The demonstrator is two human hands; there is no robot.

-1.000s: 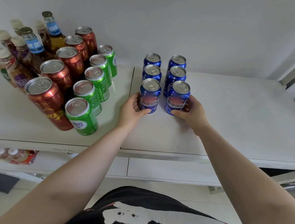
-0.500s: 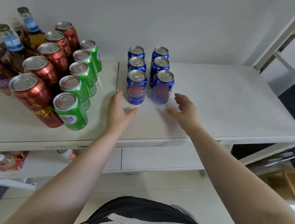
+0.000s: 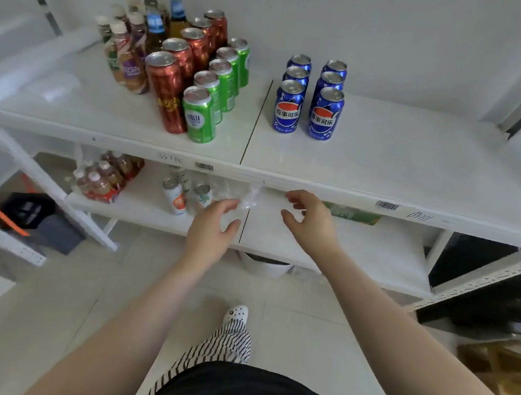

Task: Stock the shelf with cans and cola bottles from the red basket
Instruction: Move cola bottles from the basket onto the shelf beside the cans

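Observation:
Several blue cola cans [image 3: 311,97] stand in two rows on the white shelf [image 3: 387,159], right of its seam. Red cans [image 3: 170,89] and green cans [image 3: 208,103] stand in rows to their left, with bottles [image 3: 130,49] behind. My left hand [image 3: 213,227] and my right hand [image 3: 310,219] hang in front of the shelf's front edge, below the cans, fingers loosely spread and holding nothing. The red basket is not in view.
A lower shelf [image 3: 328,247] holds a shrink-wrapped bottle pack [image 3: 105,176], small cans [image 3: 175,195] and a green box [image 3: 351,212]. A black bag with an orange part [image 3: 20,212] lies on the floor at left. Wooden pieces [image 3: 506,368] lie at right. My foot [image 3: 236,316] is on the tiles.
Both hands have let go of the front blue cans and pulled back and down off the shelf. The view has drawn back and tilted down, showing the lower shelf and floor.

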